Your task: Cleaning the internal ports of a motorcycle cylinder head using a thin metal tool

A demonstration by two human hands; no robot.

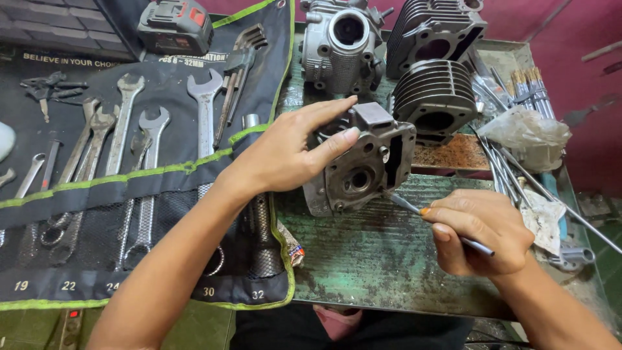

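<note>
Two hands: both are engaged on the head (359, 162).
Head: it is propped on edge on the bench (382, 253), just right of the wrench roll (129, 194).
Left hand (285, 152): it is clamped over the head's top corner.
Right hand (479, 230): it is closed on a thin rod (421, 214), whose tip meets the head's lower edge.
Handling: the head is judged heavy, rigid, with fragile fins; it is best gripped by its solid block.

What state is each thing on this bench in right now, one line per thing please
Left hand: grips the engine part's top.
Right hand: pinches a thin metal tool.
Grey engine part: propped on edge on the bench, bored face toward the camera.
Thin metal tool: tip at the part's lower right edge.
Wrench roll: unrolled, spanners in pockets.
Finned cylinders: standing loose behind.
Cordless tool: lying unused.
</note>
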